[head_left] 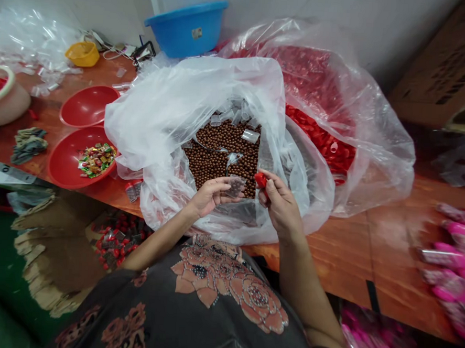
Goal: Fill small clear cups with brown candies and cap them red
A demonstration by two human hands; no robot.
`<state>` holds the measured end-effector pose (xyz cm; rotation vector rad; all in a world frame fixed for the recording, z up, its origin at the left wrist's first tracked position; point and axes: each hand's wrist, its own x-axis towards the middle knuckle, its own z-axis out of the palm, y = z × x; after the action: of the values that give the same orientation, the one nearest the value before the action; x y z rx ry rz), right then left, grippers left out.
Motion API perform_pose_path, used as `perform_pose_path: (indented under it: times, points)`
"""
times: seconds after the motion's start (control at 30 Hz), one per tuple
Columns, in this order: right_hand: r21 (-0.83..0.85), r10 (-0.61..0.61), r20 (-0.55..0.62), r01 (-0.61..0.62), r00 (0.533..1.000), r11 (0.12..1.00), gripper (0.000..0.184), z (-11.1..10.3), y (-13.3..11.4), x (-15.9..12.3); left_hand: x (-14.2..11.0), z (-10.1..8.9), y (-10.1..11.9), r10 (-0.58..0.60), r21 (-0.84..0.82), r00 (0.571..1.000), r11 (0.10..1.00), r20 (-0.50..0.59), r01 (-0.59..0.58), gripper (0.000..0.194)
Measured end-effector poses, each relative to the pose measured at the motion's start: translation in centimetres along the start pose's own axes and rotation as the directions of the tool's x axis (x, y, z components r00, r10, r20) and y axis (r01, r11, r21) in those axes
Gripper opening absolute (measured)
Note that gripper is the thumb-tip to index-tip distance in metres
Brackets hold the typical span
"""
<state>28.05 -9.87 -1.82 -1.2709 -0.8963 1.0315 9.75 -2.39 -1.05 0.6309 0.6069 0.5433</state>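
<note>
Over brown balls (205,164) in the open bag (156,132), on the surface (341,251): clasping a clear tube (236,186) in left hand (207,197), grip closed between thumb and fingers; pinching a red cap (261,180) in right hand (283,208), near the tube but apart. By judgement, handling both pieces separately; calling, in any next move, for light pressure on thin plastic.

Readable text: 2 capital letters, "PA", on the dark shirt (156,316), below and to the left of the left hand (215,195). Carton (431,76), above and to the right of the right hand (277,202): slanted dark print, illegible. Blue basin (181,34), above the left hand: 1 small label (196,33), content too small to read.
</note>
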Motion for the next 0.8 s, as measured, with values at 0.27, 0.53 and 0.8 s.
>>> perform_pose_path:
  times: [0.27,0.53,0.8]
  points:
    - [-0.403,-0.21,0.033,0.205,0.977,0.892,0.034,0.5,-0.2,0.1,-0.2,0.2,-0.8,-0.039,0.063,0.999,0.997,0.01,0.039,0.037]
    - [-0.65,-0.33,0.322,0.461,0.887,0.604,0.044,1.1,0.0,-0.4,-0.5,0.1,-1.8,0.113,0.244,0.993,0.963,0.032,-0.118,0.044]
    - [-0.713,-0.397,0.402,0.554,0.825,0.43,0.069,1.2,1.3,-0.6,-0.4,-0.4,-2.3,0.255,0.471,0.967,0.855,-0.018,-0.217,0.039]
